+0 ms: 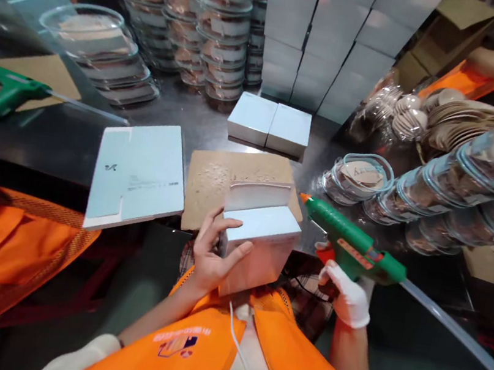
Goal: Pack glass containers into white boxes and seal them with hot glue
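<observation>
My left hand (213, 254), bare, grips the near left corner of a white cardboard box (261, 243), thumb on its front and fingers on its top. The box rests near my lap at the table edge, with a flap (258, 198) raised at its far side. In my right hand (344, 295), which wears a white glove, is a green glue gun (354, 241). Its orange nozzle points left toward the box, apart from it, and a long clear glue stick (452, 330) sticks out behind. Under the box's far side lies a brown cardboard sheet (211, 173).
Flat white cartons (152, 165) lie at left, near another green glue gun (13, 91). Two closed white boxes (268, 120) stand behind the sheet, before a wall of stacked boxes (326, 30). Clear tubs (224, 27) are piled at both sides. Co-workers in orange vests (10, 242) flank me.
</observation>
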Available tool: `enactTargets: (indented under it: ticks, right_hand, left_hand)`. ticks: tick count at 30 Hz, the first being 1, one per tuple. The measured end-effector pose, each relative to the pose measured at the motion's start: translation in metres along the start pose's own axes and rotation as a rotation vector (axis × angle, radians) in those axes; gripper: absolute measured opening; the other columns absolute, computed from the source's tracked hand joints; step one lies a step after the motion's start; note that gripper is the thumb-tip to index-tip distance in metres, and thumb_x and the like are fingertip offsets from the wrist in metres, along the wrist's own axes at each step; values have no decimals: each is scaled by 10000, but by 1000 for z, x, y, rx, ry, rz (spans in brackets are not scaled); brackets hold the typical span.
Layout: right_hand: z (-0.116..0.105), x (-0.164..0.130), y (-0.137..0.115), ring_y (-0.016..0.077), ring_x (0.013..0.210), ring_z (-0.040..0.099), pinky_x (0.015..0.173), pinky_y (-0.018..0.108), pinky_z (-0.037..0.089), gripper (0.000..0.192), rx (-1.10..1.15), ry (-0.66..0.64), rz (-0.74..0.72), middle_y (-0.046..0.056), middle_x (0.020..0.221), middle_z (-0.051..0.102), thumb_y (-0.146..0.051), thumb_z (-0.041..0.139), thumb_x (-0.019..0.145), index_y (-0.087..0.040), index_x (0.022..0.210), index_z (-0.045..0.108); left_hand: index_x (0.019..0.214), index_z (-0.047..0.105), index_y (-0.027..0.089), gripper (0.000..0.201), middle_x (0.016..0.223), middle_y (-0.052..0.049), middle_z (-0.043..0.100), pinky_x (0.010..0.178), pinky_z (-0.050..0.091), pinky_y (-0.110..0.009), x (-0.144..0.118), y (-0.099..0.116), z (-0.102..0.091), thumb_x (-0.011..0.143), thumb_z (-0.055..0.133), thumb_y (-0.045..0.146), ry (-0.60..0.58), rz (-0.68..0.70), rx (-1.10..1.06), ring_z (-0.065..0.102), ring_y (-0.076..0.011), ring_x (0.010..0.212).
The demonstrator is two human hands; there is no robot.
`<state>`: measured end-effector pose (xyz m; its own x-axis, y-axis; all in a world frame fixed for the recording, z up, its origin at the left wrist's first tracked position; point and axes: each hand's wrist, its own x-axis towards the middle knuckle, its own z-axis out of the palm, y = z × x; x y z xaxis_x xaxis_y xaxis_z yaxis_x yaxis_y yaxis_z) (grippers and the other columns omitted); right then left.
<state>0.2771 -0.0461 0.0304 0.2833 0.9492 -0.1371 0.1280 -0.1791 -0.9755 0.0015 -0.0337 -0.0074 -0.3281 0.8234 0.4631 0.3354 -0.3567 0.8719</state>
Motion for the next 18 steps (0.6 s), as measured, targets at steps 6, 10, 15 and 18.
enactTargets:
  ticks: [6,10,15,18]
  right_hand:
    - [21,70,2,133,419,532,417,252,456,607,-16,-177,318,15,515,617,-711,745,713,-134,899,762]
    - [15,96,1,212,511,654,506,331,566,606,-239,-239,334,130,605,711,-754,664,786,-158,685,705]
    - [9,93,-33,310,1041,760,820,356,618,355,-437,-95,107,155,1002,821,-539,817,782,-188,827,784]
    - [34,80,-49,279,1140,734,941,367,600,518,-157,-242,-34,99,1229,800,-523,871,741,-208,1146,800]
  left_hand:
    - [1033,766,225,360,1133,-62,720,742,533,-261,7,-2,1,780,889,449,-22,-120,-153,690,-176,882]
    - [1023,761,234,338,1141,-50,715,741,531,-252,10,1,2,785,890,436,-25,-130,-242,681,-166,872]
    - [999,749,228,375,1147,-53,700,697,508,-249,13,2,3,776,886,495,-80,-176,-271,662,-163,838]
    - [994,740,234,384,1105,-52,706,737,527,-265,14,3,7,785,874,526,-145,-174,-308,685,-188,885]
